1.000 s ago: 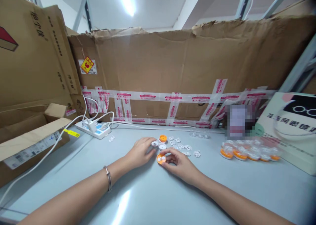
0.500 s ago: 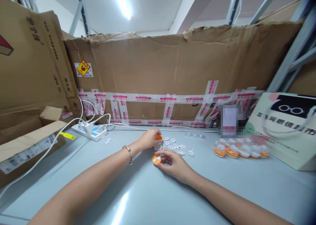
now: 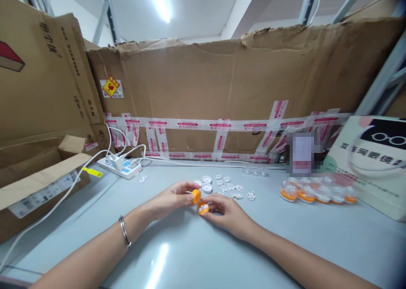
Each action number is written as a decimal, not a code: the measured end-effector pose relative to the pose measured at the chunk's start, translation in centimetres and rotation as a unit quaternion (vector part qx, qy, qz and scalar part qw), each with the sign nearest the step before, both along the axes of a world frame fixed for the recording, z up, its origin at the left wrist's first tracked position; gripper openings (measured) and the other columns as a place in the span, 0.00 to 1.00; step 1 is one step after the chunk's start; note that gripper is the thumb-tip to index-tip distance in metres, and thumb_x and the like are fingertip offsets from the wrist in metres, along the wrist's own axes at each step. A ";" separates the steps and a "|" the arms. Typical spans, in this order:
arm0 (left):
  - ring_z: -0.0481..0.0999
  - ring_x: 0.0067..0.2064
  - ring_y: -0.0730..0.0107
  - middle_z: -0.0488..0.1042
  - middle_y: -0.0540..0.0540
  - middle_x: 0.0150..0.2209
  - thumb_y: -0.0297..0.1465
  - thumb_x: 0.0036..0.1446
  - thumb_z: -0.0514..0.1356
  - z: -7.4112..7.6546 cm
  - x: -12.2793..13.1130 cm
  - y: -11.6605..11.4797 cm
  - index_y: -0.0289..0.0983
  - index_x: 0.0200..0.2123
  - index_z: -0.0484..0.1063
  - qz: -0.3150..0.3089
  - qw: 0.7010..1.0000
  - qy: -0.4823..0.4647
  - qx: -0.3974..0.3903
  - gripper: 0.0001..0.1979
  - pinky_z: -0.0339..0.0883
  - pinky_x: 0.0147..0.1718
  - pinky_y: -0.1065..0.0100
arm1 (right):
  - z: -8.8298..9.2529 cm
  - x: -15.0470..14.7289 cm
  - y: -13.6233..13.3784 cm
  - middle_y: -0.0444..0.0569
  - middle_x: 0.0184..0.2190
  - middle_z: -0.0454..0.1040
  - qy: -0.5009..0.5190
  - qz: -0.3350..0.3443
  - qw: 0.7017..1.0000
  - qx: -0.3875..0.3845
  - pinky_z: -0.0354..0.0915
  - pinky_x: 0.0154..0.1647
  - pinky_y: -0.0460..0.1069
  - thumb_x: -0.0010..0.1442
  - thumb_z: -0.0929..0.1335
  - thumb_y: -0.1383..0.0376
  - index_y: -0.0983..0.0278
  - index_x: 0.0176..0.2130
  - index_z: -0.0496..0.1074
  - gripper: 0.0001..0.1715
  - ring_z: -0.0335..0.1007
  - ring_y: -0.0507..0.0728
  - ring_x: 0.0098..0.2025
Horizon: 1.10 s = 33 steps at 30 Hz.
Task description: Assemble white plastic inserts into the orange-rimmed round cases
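There are two orange round pieces (image 3: 196,197) and, from them, three white caps (image 3: 207,188) at twelve o'clock, about eight patterned pieces (image 3: 231,187) at two, one power strip (image 3: 129,170) at ten.

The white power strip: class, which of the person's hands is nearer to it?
Left. The left hand, holding an orange piece, is right of the power strip and nearer the camera; the right hand lies even farther right.

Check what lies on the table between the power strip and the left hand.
In the head view, small white pieces lie there, close to the power strip; from them to the left hand, only bare tabletop shows.
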<state>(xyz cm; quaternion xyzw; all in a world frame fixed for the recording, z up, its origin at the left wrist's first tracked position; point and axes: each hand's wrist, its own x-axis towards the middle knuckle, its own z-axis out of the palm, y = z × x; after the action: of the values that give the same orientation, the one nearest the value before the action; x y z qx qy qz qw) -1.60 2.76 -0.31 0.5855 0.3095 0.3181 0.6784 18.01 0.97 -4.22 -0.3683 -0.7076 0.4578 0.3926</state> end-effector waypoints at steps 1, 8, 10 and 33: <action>0.71 0.38 0.70 0.71 0.46 0.38 0.32 0.49 0.64 -0.2 0.0 0.1 0.36 0.42 0.67 -0.009 1.000 -0.001 -0.001 0.17 0.61 0.40 0.67 | 0.0 0.0 0.0 0.51 0.38 0.70 -0.003 -0.002 1.000 0.003 0.68 0.42 0.49 0.49 0.69 0.65 0.66 0.40 0.73 0.16 0.72 0.55 0.37; 0.71 0.39 0.68 0.72 0.45 0.37 0.32 0.46 0.65 -0.6 0.4 0.6 0.35 0.41 0.66 -0.030 0.998 0.043 0.021 0.18 0.62 0.41 0.65 | 0.0 0.3 0.1 0.50 0.37 0.72 -0.005 -0.026 1.000 0.001 0.69 0.39 0.49 0.49 0.69 0.64 0.65 0.40 0.73 0.16 0.73 0.55 0.35; 0.71 0.40 0.67 0.72 0.45 0.37 0.34 0.46 0.65 -0.6 0.4 0.5 0.35 0.40 0.66 -0.027 0.997 0.063 0.043 0.18 0.61 0.42 0.64 | 0.0 0.3 0.0 0.50 0.38 0.72 -0.002 -0.026 1.000 -0.003 0.69 0.39 0.49 0.49 0.69 0.64 0.64 0.40 0.73 0.16 0.74 0.55 0.35; 0.72 0.35 0.66 0.73 0.46 0.32 0.30 0.45 0.62 -1.4 2.8 -1.3 0.34 0.29 0.70 0.112 0.930 0.247 0.250 0.07 0.67 0.33 0.68 | 0.3 -0.1 -0.1 0.42 0.29 0.70 0.062 -0.047 0.992 -0.103 0.66 0.38 0.50 0.44 0.72 0.65 0.62 0.38 0.63 0.21 0.71 0.53 0.33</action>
<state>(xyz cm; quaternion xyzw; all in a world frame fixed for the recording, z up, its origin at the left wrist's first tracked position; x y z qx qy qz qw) 1.16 1.47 -1.67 0.7574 0.4413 0.3047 0.3725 17.88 0.86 -3.94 -0.4104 -0.6128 0.5316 0.4165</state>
